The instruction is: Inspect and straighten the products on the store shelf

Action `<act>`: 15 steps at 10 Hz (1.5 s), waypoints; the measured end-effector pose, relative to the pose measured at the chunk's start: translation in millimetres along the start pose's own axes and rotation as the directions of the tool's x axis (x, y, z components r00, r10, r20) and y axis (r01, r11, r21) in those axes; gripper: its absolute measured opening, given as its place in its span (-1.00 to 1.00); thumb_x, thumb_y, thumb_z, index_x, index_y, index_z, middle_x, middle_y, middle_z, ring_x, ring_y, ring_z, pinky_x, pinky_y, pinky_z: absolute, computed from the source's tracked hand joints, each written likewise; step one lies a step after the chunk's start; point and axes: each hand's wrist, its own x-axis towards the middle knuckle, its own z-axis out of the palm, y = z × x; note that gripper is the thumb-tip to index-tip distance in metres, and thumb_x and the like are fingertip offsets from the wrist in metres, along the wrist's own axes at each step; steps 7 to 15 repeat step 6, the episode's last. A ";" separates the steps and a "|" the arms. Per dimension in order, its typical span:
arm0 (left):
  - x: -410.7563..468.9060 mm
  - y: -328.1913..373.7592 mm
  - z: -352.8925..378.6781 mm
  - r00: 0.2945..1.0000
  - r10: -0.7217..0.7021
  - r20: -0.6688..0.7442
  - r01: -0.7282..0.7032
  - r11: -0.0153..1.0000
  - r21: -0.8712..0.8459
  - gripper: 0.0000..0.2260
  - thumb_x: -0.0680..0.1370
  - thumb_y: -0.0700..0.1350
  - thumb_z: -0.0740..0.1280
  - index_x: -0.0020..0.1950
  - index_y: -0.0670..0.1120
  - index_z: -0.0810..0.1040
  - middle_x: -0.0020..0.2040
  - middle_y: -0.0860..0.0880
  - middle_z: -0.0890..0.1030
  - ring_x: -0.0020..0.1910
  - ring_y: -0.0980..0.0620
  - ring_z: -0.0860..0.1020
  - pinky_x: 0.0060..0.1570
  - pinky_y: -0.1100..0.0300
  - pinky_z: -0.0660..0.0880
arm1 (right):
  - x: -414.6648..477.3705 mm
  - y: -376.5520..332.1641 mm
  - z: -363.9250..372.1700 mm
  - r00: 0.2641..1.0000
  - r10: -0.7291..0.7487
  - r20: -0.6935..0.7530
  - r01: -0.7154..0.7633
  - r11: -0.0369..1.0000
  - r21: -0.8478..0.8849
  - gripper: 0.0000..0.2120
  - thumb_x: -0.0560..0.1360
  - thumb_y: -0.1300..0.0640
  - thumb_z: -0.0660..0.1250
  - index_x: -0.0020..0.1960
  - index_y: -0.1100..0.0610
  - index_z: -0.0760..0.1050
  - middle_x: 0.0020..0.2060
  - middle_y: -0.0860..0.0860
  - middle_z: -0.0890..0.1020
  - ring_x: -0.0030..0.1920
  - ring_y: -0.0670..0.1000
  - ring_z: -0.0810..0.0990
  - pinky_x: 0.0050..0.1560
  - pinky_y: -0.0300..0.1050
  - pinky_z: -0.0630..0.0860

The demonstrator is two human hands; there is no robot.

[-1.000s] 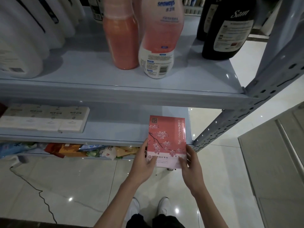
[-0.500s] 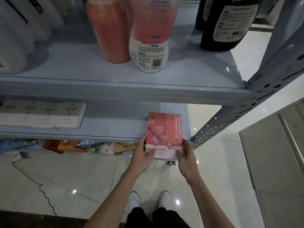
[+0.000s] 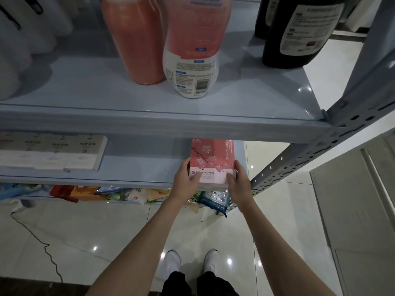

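Observation:
A flat pink box with blossom print (image 3: 210, 161) lies on the middle shelf (image 3: 136, 167) near its right end, its far part hidden under the upper shelf's front lip. My left hand (image 3: 185, 180) grips the box's near left corner, thumb on top. My right hand (image 3: 238, 181) grips the near right corner, thumb on top as well. The box's near edge sits at the shelf's front edge.
A row of pale flat boxes (image 3: 53, 152) lies at the left of the same shelf. The upper shelf (image 3: 85, 86) carries orange and pink bottles (image 3: 188, 45), dark bottles (image 3: 297, 33) and white jugs. Snack packets (image 3: 119, 193) fill the bottom shelf. A slanted metal upright (image 3: 299, 159) stands at right.
Both hands have carried the pink box forward and set it flat onto the middle shelf; it was held above the shelf's front edge before. The camera has dipped closer.

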 end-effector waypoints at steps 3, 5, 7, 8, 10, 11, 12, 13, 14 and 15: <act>20.9 16.8 0.8 1.000 -0.023 0.016 0.023 1.000 -0.009 -0.42 0.66 -0.21 0.31 0.64 -0.08 0.17 0.40 -0.09 0.53 0.32 -0.01 0.52 0.24 0.24 0.42 | 22.3 -12.3 2.4 1.000 0.016 -0.018 -0.016 1.000 0.001 -0.59 0.68 0.26 0.15 0.53 0.15 0.31 0.28 0.09 0.56 0.27 0.11 0.56 0.32 0.10 0.58; 20.6 18.5 0.1 1.000 -0.029 0.006 0.029 1.000 0.009 -0.49 0.65 -0.22 0.31 0.59 -0.10 0.26 0.36 -0.06 0.53 0.33 -0.04 0.52 0.23 0.22 0.42 | 22.8 -13.1 -4.5 1.000 -0.011 0.009 0.012 0.997 -0.077 -0.63 0.67 0.28 0.21 0.47 0.22 0.36 0.22 0.11 0.56 0.23 0.13 0.57 0.15 -0.21 0.60; 6.7 16.7 -0.5 0.994 -0.016 -0.105 0.019 0.999 0.030 -0.60 0.66 -0.18 0.30 0.50 -0.15 0.35 0.39 -0.08 0.48 0.32 -0.01 0.50 0.22 0.26 0.39 | 10.4 -5.9 -8.6 1.000 0.005 -0.016 -0.007 0.990 -0.139 -0.44 0.69 0.14 0.24 0.63 0.21 0.16 0.49 0.14 0.39 0.46 0.15 0.43 0.45 0.10 0.46; 6.7 16.7 -0.5 0.994 -0.016 -0.105 0.019 0.999 0.030 -0.60 0.66 -0.18 0.30 0.50 -0.15 0.35 0.39 -0.08 0.48 0.32 -0.01 0.50 0.22 0.26 0.39 | 10.4 -5.9 -8.6 1.000 0.005 -0.016 -0.007 0.990 -0.139 -0.44 0.69 0.14 0.24 0.63 0.21 0.16 0.49 0.14 0.39 0.46 0.15 0.43 0.45 0.10 0.46; 6.7 16.7 -0.5 0.994 -0.016 -0.105 0.019 0.999 0.030 -0.60 0.66 -0.18 0.30 0.50 -0.15 0.35 0.39 -0.08 0.48 0.32 -0.01 0.50 0.22 0.26 0.39 | 10.4 -5.9 -8.6 1.000 0.005 -0.016 -0.007 0.990 -0.139 -0.44 0.69 0.14 0.24 0.63 0.21 0.16 0.49 0.14 0.39 0.46 0.15 0.43 0.45 0.10 0.46; 6.7 16.7 -0.5 0.994 -0.016 -0.105 0.019 0.999 0.030 -0.60 0.66 -0.18 0.30 0.50 -0.15 0.35 0.39 -0.08 0.48 0.32 -0.01 0.50 0.22 0.26 0.39 | 10.4 -5.9 -8.6 1.000 0.005 -0.016 -0.007 0.990 -0.139 -0.44 0.69 0.14 0.24 0.63 0.21 0.16 0.49 0.14 0.39 0.46 0.15 0.43 0.45 0.10 0.46; 6.7 16.7 -0.5 0.994 -0.016 -0.105 0.019 0.999 0.030 -0.60 0.66 -0.18 0.30 0.50 -0.15 0.35 0.39 -0.08 0.48 0.32 -0.01 0.50 0.22 0.26 0.39 | 10.4 -5.9 -8.6 1.000 0.005 -0.016 -0.007 0.990 -0.139 -0.44 0.69 0.14 0.24 0.63 0.21 0.16 0.49 0.14 0.39 0.46 0.15 0.43 0.45 0.10 0.46; 6.7 16.7 -0.5 0.994 -0.016 -0.105 0.019 0.999 0.030 -0.60 0.66 -0.18 0.30 0.50 -0.15 0.35 0.39 -0.08 0.48 0.32 -0.01 0.50 0.22 0.26 0.39 | 10.4 -5.9 -8.6 1.000 0.005 -0.016 -0.007 0.990 -0.139 -0.44 0.69 0.14 0.24 0.63 0.21 0.16 0.49 0.14 0.39 0.46 0.15 0.43 0.45 0.10 0.46; 6.7 16.7 -0.5 0.994 -0.016 -0.105 0.019 0.999 0.030 -0.60 0.66 -0.18 0.30 0.50 -0.15 0.35 0.39 -0.08 0.48 0.32 -0.01 0.50 0.22 0.26 0.39 | 10.4 -5.9 -8.6 1.000 0.005 -0.016 -0.007 0.990 -0.139 -0.44 0.69 0.14 0.24 0.63 0.21 0.16 0.49 0.14 0.39 0.46 0.15 0.43 0.45 0.10 0.46; 6.7 16.7 -0.5 0.994 -0.016 -0.105 0.019 0.999 0.030 -0.60 0.66 -0.18 0.30 0.50 -0.15 0.35 0.39 -0.08 0.48 0.32 -0.01 0.50 0.22 0.26 0.39 | 10.4 -5.9 -8.6 1.000 0.005 -0.016 -0.007 0.990 -0.139 -0.44 0.69 0.14 0.24 0.63 0.21 0.16 0.49 0.14 0.39 0.46 0.15 0.43 0.45 0.10 0.46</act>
